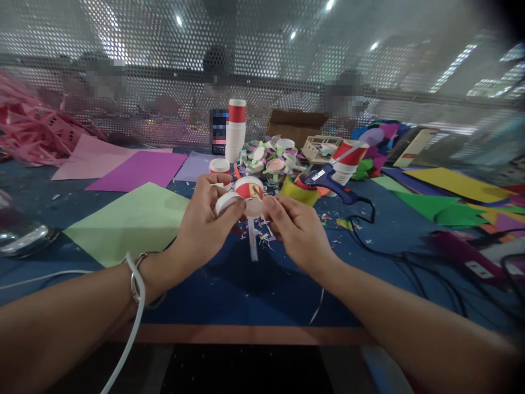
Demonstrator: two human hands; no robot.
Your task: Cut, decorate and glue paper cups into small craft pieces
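My left hand (215, 210) is closed on a shallow white round piece (226, 201), seemingly cut from a paper cup, held between thumb and fingers. My right hand (293, 224) is closed in a pinch just to its right; what sits between those fingertips is too small to make out. Between both hands shows a red-and-white paper cup (246, 189) with a yellowish print, its lower part overlapped by fingers and a pale round surface. Below them a clear narrow strip (253, 243) lies among paper scraps. Another cup (219, 165) stands behind my left fingers.
Behind are a cup stack (237, 131), a phone (219, 134), a pile of small paper pieces (270, 156) and a blue glue gun (324, 175) with its cord. Coloured sheets (135, 219) lie on both sides. A purple power strip (467, 254) is at right.
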